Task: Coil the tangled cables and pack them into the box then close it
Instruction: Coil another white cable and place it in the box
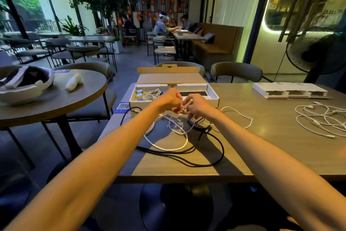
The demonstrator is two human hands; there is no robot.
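Head view: my left hand [169, 98] & right hand [198, 105] both pinch thin white cable [187, 103], mid-table [262, 146], just before open white cardboard box [139, 104]. Risk: black rubber cable [223, 151] looped thru, so pulling prob tightens the knot.

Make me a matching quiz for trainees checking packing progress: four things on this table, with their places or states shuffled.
Things:
1 black cable
2 coiled white cable
3 loose white cables
4 box lid

Places or states:
A raised open
B far right of the table
C inside the box
D looped on the table's near side

Pairs: 1-D, 2-C, 3-B, 4-A
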